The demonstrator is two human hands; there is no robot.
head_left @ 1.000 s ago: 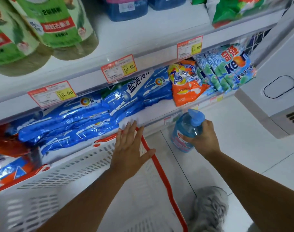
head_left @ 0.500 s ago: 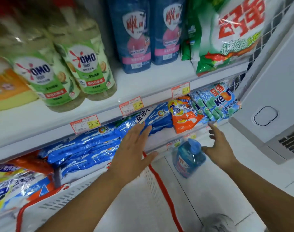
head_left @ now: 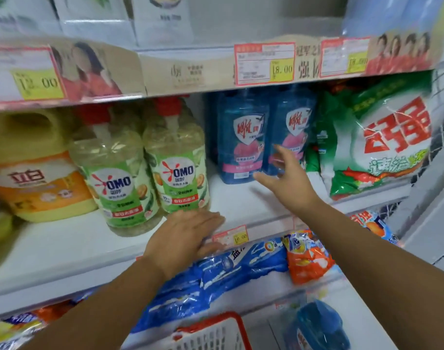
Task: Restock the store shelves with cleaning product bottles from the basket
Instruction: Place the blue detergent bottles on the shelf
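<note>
Head view, looking down and forward: my left hand (head_left: 188, 236) lies flat, fingers straight and pressed together, palm down over the front lip of the middle shelf (head_left: 64, 251), fingertips close to a price tag (head_left: 231, 236). My right hand (head_left: 289, 180) is raised over the same shelf with its fingers spread, gripping nothing, right in front of the two blue bottles (head_left: 241, 145) standing there; I cannot tell whether a fingertip touches the right one.

Bare white shelf runs between the OMO bottles (head_left: 178, 168) and the blue bottles, and along the front strip under my right hand. A yellow jug (head_left: 31, 168) crowds the left end and a green and white bag (head_left: 382, 142) fills the right end, leaning against the blue bottles. The upper shelf (head_left: 265, 63) hangs low: its front strip hides the blue bottles' caps.

The blue pump bottle (head_left: 316, 327) sits low at the right, just beside the basket (head_left: 215, 332), with neither hand on it. It is blurred, and I cannot make out what it stands on. Only a corner of the basket shows, white mesh with a red rim, cut off at the bottom edge. Blue bags (head_left: 215, 271) and an orange bag (head_left: 309, 256) lie on the shelf below my left hand, partly covered by my forearms.
</note>
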